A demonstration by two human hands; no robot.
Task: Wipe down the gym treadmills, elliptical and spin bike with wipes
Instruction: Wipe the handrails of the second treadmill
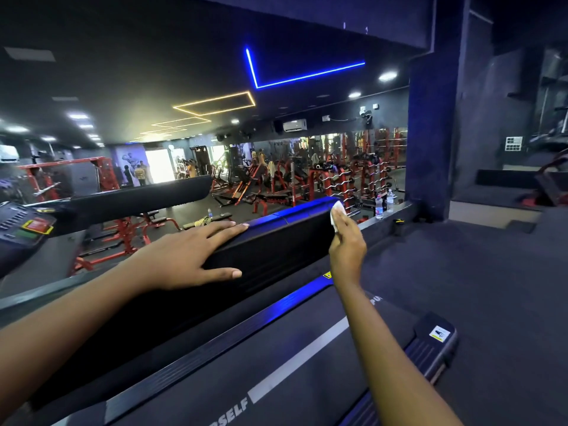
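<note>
Far left, a neighbouring machine's console [27,226] shows a red pad framed in yellow and a green one below it, any print too small to read. Behind it, down on the gym floor, red-framed benches and racks [338,176] stand on dark matting under a black ceiling with yellow and blue light strips [307,75].

Now the left hand [184,256]: fingers straight and spread, laid flat along the top edge of the long black cover [276,244], thumb pressed on its ribbed near face, grasping nothing. Below, the treadmill belt [292,358], matte and dark, carries white block letters reading "SELF" [230,410], the start cut off, and "PU" beside the right forearm. A small yellow sticker [327,275] sits at the cover's base, unreadable.

Moving right, the white wipe [337,215], crumpled, is against the cover's far glossy end, pinched in the curled fingers of the right hand [347,241]. Past it, two clear water bottles [384,202] stand on the ledge. Far right, a white-and-yellow label [439,333] on the ridged side rail's end cap, then grey carpet.
</note>
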